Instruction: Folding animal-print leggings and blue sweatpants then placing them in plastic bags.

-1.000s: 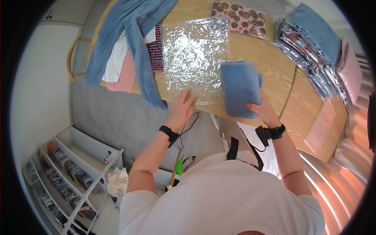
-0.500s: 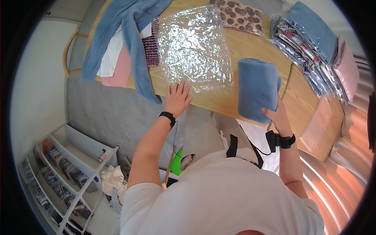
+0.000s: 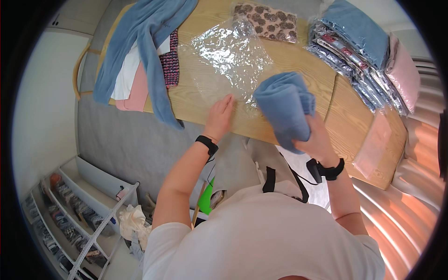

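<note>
A folded blue fleece garment [image 3: 280, 107] is gripped by its lower right side in my right hand [image 3: 317, 142], tilted over the table's near edge. Its upper end shows rolled layers. My left hand [image 3: 220, 119] is closed at the near edge of a clear plastic bag [image 3: 231, 56], fingers pressed together on the film; the thumb is hidden. The shiny bag spreads slantwise across the wooden table [image 3: 193, 93], close to the left end of the folded garment.
To the left lie a long blue garment [image 3: 151, 65], a pink cloth [image 3: 135, 93] and a dark checked knit [image 3: 170, 65]. A spotted packet [image 3: 268, 21] lies at the back. Bagged clothes [image 3: 357, 42] are stacked at right, near a flat pink packet [image 3: 373, 144]. Shelving [image 3: 88, 224] stands lower left.
My right hand has brought the folded garment leftward and tilted it toward the bag. My left hand has moved right, its fingers closing on the bag's near edge; the bag has turned and bunched.
</note>
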Demonstrator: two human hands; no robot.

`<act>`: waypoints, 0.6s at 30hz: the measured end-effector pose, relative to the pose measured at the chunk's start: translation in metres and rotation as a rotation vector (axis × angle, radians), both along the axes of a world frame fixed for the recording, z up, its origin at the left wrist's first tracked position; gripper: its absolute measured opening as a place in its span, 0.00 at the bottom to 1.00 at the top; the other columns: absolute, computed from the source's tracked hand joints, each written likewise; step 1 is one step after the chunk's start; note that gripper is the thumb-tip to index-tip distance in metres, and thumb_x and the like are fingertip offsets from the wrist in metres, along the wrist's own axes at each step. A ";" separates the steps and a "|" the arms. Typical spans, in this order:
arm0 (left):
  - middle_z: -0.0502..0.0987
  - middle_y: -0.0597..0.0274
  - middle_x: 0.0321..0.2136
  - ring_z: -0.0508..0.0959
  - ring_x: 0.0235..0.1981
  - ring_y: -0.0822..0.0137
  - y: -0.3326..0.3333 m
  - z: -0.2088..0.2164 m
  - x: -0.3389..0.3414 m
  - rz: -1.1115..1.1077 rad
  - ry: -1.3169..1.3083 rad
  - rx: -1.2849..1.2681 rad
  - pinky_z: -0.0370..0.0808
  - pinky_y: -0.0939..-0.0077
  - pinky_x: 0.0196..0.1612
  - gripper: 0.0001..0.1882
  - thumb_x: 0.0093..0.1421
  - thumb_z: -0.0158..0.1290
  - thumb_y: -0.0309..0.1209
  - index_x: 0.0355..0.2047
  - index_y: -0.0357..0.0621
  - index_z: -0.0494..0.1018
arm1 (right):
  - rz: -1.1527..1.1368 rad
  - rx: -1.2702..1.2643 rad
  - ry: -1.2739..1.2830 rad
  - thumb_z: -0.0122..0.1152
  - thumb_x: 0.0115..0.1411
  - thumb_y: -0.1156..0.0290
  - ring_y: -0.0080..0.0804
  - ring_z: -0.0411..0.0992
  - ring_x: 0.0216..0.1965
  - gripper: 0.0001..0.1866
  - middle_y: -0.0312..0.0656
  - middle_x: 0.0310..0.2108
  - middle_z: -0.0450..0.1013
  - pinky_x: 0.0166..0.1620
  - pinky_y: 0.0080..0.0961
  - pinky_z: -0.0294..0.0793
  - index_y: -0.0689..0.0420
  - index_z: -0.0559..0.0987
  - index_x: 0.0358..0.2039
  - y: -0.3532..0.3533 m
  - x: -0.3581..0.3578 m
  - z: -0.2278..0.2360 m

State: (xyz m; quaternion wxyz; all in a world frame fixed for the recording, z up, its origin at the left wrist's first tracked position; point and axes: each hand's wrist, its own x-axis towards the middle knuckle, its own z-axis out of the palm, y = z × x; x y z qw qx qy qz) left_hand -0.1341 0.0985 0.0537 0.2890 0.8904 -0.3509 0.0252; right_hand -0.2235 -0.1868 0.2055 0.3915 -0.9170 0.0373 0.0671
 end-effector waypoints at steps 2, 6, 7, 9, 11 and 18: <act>0.65 0.46 0.52 0.68 0.49 0.51 -0.010 0.003 -0.001 0.078 0.099 -0.063 0.67 0.63 0.50 0.32 0.47 0.46 0.16 0.56 0.32 0.59 | 0.115 0.003 0.077 0.67 0.34 0.66 0.55 0.63 0.46 0.30 0.55 0.44 0.66 0.50 0.40 0.64 0.59 0.73 0.43 0.008 0.000 0.000; 0.63 0.44 0.54 0.66 0.51 0.48 -0.026 0.017 0.002 0.109 0.139 -0.142 0.65 0.62 0.53 0.34 0.44 0.46 0.13 0.56 0.31 0.58 | 0.265 0.099 0.138 0.66 0.35 0.64 0.53 0.64 0.46 0.30 0.54 0.43 0.66 0.49 0.38 0.65 0.59 0.74 0.42 0.013 0.003 -0.014; 0.62 0.44 0.55 0.65 0.53 0.47 -0.026 0.019 0.005 0.068 0.127 -0.140 0.63 0.61 0.55 0.35 0.43 0.46 0.12 0.56 0.31 0.58 | 0.257 0.150 0.251 0.66 0.38 0.67 0.51 0.62 0.49 0.29 0.53 0.46 0.65 0.53 0.36 0.61 0.60 0.73 0.44 0.013 0.002 -0.019; 0.60 0.44 0.57 0.64 0.55 0.46 -0.028 0.024 0.007 0.027 0.113 -0.138 0.62 0.61 0.57 0.36 0.42 0.46 0.11 0.57 0.30 0.57 | 0.192 0.224 0.361 0.66 0.38 0.67 0.50 0.62 0.50 0.29 0.53 0.46 0.64 0.53 0.35 0.61 0.60 0.72 0.44 0.008 0.004 -0.035; 0.59 0.42 0.58 0.61 0.57 0.45 -0.034 0.031 0.005 -0.018 0.219 -0.128 0.59 0.60 0.59 0.36 0.43 0.46 0.12 0.57 0.30 0.56 | 0.121 0.296 0.467 0.66 0.38 0.67 0.48 0.62 0.50 0.29 0.53 0.46 0.64 0.53 0.35 0.61 0.61 0.72 0.44 0.001 0.008 -0.048; 0.58 0.43 0.59 0.60 0.59 0.45 -0.057 0.062 0.001 -0.037 0.165 -0.294 0.58 0.61 0.61 0.37 0.45 0.41 0.08 0.59 0.33 0.54 | 0.191 0.209 0.329 0.65 0.39 0.67 0.44 0.68 0.40 0.25 0.53 0.35 0.69 0.44 0.30 0.68 0.65 0.74 0.39 -0.001 0.025 -0.047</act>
